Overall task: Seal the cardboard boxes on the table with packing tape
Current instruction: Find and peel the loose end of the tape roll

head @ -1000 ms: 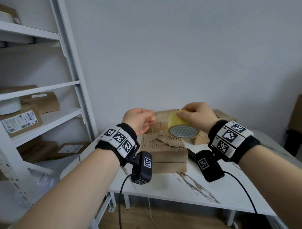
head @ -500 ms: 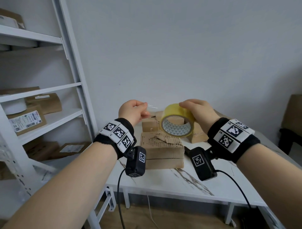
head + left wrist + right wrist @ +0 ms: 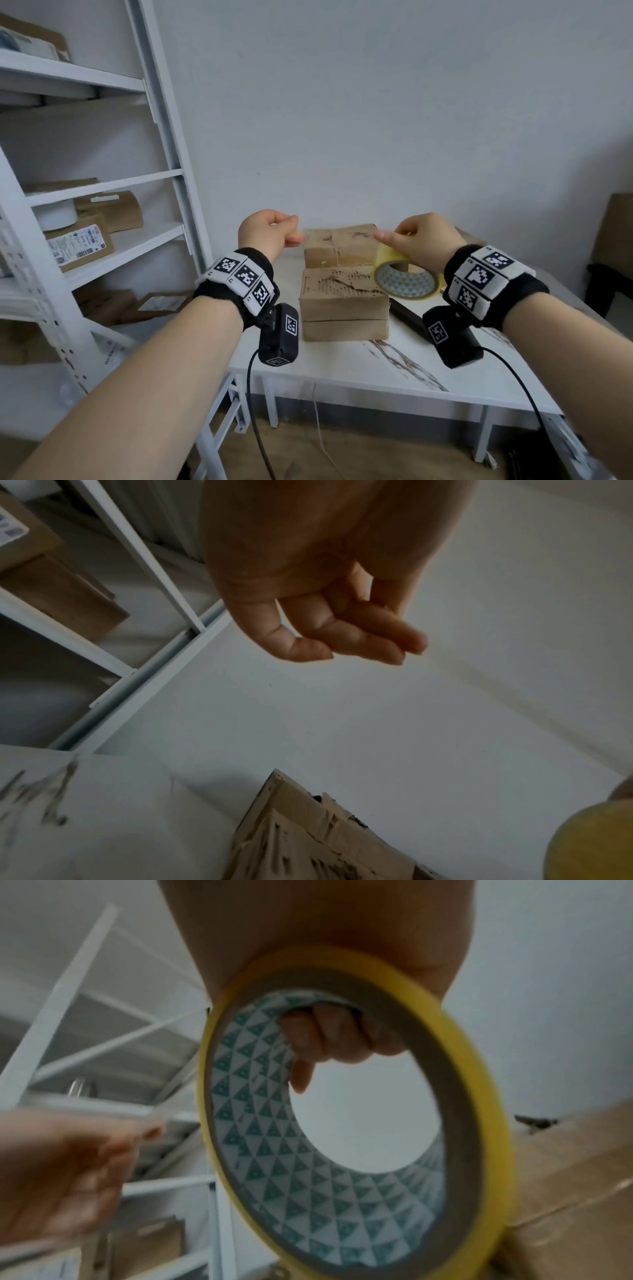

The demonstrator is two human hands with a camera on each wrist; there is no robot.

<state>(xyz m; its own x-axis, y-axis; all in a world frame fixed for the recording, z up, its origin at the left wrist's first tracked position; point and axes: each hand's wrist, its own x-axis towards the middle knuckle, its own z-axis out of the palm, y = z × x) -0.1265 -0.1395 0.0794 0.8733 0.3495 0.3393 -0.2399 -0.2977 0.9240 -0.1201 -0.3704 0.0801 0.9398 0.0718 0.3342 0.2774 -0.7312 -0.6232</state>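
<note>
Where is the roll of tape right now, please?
In the head view the tape roll sits right of centre, held up by the right hand above the near cardboard box.

Both hands raised, fingers curled

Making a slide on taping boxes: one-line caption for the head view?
Right hand holds a yellow tape roll above stacked cardboard boxes while the left hand pinches its end.
</note>
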